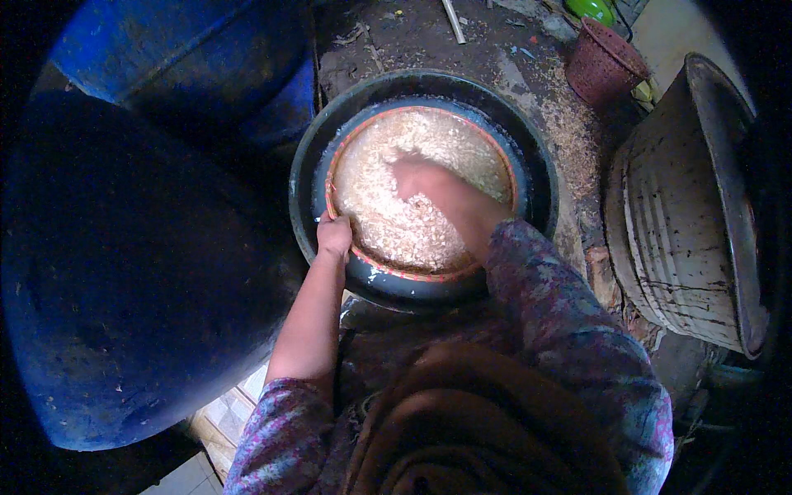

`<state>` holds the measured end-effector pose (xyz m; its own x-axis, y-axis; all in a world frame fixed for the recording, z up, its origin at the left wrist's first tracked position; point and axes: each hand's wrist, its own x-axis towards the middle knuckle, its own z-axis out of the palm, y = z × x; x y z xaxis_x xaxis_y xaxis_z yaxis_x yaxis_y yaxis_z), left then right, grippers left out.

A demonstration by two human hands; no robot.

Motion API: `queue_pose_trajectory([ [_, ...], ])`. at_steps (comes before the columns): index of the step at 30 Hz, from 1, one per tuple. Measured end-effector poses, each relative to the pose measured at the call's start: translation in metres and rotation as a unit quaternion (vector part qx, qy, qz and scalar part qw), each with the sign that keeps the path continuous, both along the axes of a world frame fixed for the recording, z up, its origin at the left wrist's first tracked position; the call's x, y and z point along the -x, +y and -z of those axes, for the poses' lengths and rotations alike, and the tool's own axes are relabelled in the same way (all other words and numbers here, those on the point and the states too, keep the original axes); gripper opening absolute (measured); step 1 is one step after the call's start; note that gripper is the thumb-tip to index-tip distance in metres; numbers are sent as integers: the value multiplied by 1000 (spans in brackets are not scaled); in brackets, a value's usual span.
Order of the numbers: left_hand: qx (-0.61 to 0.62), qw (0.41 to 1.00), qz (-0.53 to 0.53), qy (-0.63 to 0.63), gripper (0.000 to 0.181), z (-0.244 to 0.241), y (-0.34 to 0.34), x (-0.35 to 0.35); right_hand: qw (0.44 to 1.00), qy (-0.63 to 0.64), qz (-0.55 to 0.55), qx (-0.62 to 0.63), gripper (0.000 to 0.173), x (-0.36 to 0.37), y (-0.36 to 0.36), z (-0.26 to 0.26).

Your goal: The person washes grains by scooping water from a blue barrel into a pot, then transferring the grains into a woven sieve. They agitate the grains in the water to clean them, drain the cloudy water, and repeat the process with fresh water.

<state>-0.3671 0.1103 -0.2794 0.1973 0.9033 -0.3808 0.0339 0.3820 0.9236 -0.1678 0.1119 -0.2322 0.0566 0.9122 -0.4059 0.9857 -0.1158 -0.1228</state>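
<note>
My left hand (335,234) grips the near left rim of a round basket (427,274), which has an orange-red edge and looks woven. The basket sits inside a wide dark plastic tub (299,204). Pale, wet grains or split beans (396,238) fill it, with cloudy water showing around them. My right hand (421,176) is blurred and reaches into the middle of the pale pieces. Its fingers are mostly hidden among them, so whether they hold any cannot be told.
Large blue plastic barrels (142,260) crowd the left side. A stained pale tub (668,204) lies tipped at the right. Behind it stand a reddish bucket (606,65) and a green object (591,9). Debris litters the dark ground (421,37), where a thin stick (453,21) lies.
</note>
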Motion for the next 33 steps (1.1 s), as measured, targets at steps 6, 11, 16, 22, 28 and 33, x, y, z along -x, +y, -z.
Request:
queue_pose_trajectory([
  [6, -4, 999, -41, -26, 30, 6, 5, 2, 988, -18, -152, 2, 79, 12, -76, -32],
  [11, 7, 1000, 10, -10, 31, -3, -4, -14, 996, -83, 3, 24, 79, -97, -49, 15],
  [16, 5, 999, -9, -44, 31, 12, 5, -4, 997, -15, -26, -70, 63, -17, -8, 8],
  [22, -32, 997, -17, 72, 31, 4, 6, 1, 989, 86, -63, -106, 28, -56, -69, -29],
  [28, -184, 925, -19, 331, 34, -19, -4, -7, 954, -165, 216, -128, 21, -150, -105, -19],
  [33, -194, 868, 164, 427, 31, -34, 12, 1, 966, -128, 168, -146, 22, -176, -115, -8],
])
